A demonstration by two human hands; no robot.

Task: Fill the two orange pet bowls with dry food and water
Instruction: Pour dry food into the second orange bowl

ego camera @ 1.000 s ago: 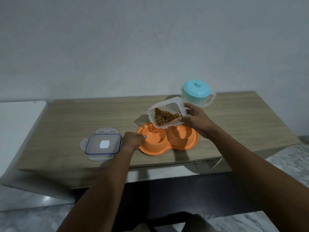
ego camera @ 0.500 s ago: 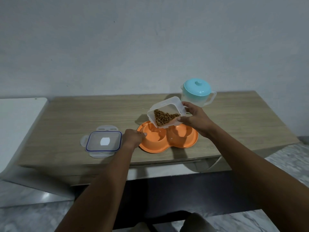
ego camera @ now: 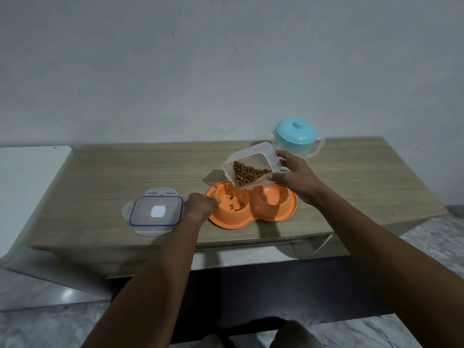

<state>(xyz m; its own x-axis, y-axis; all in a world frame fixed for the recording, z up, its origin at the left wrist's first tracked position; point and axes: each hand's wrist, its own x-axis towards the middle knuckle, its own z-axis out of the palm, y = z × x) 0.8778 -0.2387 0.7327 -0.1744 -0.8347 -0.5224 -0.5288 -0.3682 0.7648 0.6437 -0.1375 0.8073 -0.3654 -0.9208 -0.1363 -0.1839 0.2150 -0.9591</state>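
Both hands are at the orange double bowl point(ego camera: 253, 214) near the counter's point(ego camera: 125, 172) front edge. Right hand point(ego camera: 292, 180) is closed around a clear tub point(ego camera: 248, 167), tilted over the left bowl with its kibble point(ego camera: 244, 173) heaped toward the low corner. A few pieces lie in the left bowl; the right bowl looks bare. Left hand point(ego camera: 199, 205) rests curled against the bowl's left rim, fingers touching it. The tub's lid point(ego camera: 155, 211) lies flat just left of that hand. A teal-lidded jug point(ego camera: 296, 140) stands behind the tub.
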